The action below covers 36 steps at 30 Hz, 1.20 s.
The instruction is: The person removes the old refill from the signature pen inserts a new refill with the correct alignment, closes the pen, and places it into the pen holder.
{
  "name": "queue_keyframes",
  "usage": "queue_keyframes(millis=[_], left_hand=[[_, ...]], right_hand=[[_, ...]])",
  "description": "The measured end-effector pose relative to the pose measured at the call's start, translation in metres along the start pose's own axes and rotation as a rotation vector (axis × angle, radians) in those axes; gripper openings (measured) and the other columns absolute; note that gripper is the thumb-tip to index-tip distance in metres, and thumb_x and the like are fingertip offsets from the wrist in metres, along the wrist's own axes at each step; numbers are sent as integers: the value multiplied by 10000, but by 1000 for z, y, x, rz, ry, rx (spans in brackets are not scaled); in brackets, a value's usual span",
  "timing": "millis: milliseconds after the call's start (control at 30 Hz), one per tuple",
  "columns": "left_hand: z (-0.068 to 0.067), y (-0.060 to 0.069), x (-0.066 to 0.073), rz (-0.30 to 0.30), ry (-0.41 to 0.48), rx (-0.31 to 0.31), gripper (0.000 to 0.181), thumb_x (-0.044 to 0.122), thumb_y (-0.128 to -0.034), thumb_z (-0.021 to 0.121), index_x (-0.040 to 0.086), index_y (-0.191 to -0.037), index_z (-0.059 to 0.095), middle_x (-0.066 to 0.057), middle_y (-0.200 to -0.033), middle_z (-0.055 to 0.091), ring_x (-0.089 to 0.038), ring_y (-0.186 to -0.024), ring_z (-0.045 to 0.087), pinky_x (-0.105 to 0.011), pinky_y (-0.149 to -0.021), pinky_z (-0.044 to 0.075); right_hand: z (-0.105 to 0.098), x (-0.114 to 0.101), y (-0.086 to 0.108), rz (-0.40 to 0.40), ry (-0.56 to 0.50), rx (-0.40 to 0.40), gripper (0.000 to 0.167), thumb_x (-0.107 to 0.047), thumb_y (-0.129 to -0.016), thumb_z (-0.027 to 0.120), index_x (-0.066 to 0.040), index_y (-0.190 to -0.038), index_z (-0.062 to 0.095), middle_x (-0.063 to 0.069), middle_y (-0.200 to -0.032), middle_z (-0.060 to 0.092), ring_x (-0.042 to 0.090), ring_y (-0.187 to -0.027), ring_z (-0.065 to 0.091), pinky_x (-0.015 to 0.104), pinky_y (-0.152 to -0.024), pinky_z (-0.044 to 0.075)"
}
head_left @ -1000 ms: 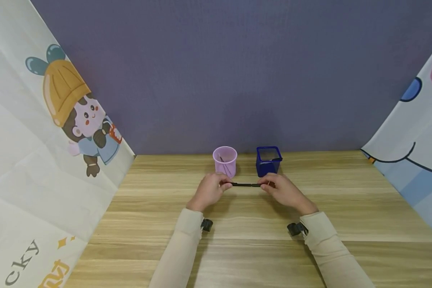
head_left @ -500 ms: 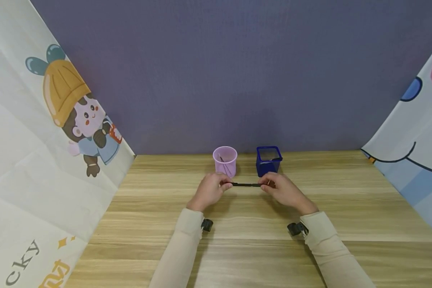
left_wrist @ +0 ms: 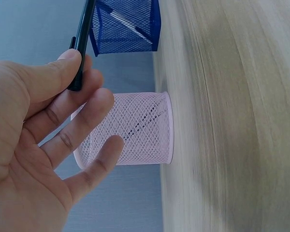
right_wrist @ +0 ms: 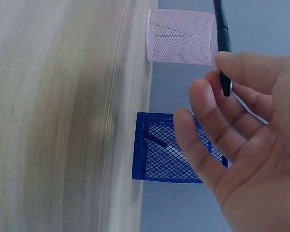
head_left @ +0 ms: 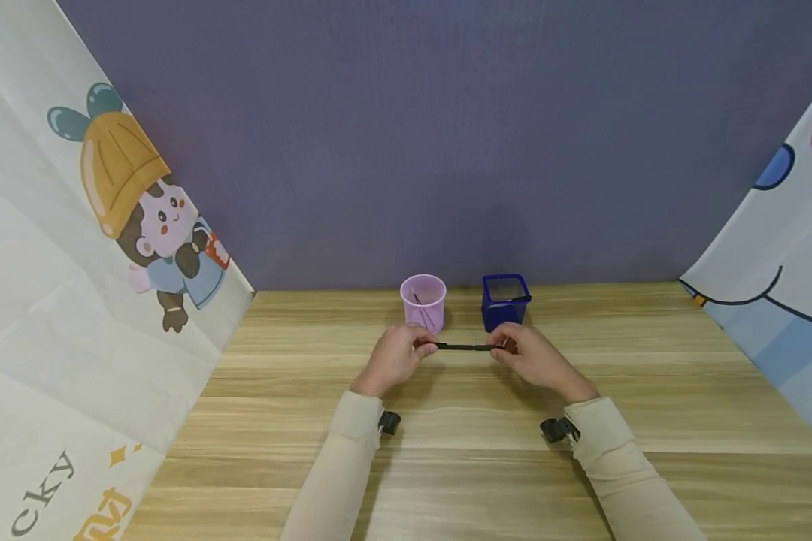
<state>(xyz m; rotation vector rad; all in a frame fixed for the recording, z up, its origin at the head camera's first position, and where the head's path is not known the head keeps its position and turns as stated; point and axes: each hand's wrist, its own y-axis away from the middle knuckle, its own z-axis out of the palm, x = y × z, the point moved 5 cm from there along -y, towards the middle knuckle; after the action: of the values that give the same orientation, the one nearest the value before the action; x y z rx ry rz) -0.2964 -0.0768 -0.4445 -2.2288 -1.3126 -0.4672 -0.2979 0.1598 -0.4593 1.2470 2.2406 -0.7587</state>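
Note:
A black pen (head_left: 463, 347) is stretched level between both hands, above the wooden table. My left hand (head_left: 397, 357) pinches its clip end between thumb and forefinger, the other fingers spread apart in the left wrist view. At the tapered tip end, my right hand (head_left: 531, 359) pinches the pen (right_wrist: 223, 43) the same way. Just beyond the left hand stands a round pink mesh pen holder (head_left: 413, 315) with thin dark sticks inside. Behind the right hand is a square blue mesh pen holder (head_left: 494, 315), and a pen (left_wrist: 121, 20) leans inside it.
The wooden table (head_left: 446, 488) reaches back to a grey-purple wall panel (head_left: 446, 150). White cloths with cartoon prints, one at the left (head_left: 40, 263) and one at the right (head_left: 798, 263), border the table. A black wrist camera (head_left: 389, 422) sits at the left cuff.
The right fingers have shifted very slightly along the pen's end. Otherwise the hands, the pen and both holders stay where they were.

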Motion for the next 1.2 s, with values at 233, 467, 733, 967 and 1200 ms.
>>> queue_keyframes(millis=[233,467,733,967,1200], left_hand=[[0,0,-1,8,-4,5,108,210,-954,718,139,-1006,781,9,-949,753,-97,-824,646,-254,-757,539],[0,0,-1,-6,3,-4,115,216,-953,718,142,-1016,780,15,-951,751,-94,-829,642,-260,-764,540],[-2,0,1,6,0,10,101,197,-947,726,134,-1001,782,2,-958,759,-112,-837,660,-270,-773,547],[0,0,-1,4,-15,6,110,215,-951,721,142,-1009,780,8,-974,762,-109,-851,667,-270,-782,551],[1,-1,-1,11,-11,1,111,207,-952,720,136,-1015,778,5,-973,761,-110,-849,664,-267,-773,550]], right_hand=[[0,0,1,6,2,-5,107,-60,-945,713,-117,-1032,685,-4,-916,680,102,-756,583,244,-629,497],[-1,-2,1,6,-3,-4,112,-58,-940,717,-118,-1027,680,-3,-911,674,104,-757,579,245,-633,494],[-1,-2,0,4,-30,6,119,-132,-961,713,-102,-1076,705,-5,-927,701,97,-790,606,244,-668,522],[-2,-2,1,-6,1,13,143,-231,-1017,651,-130,-1058,742,-26,-944,727,94,-831,625,264,-734,537],[-2,-2,1,-22,23,-1,136,-193,-1026,630,-135,-1043,752,-4,-990,746,95,-854,643,274,-741,547]])
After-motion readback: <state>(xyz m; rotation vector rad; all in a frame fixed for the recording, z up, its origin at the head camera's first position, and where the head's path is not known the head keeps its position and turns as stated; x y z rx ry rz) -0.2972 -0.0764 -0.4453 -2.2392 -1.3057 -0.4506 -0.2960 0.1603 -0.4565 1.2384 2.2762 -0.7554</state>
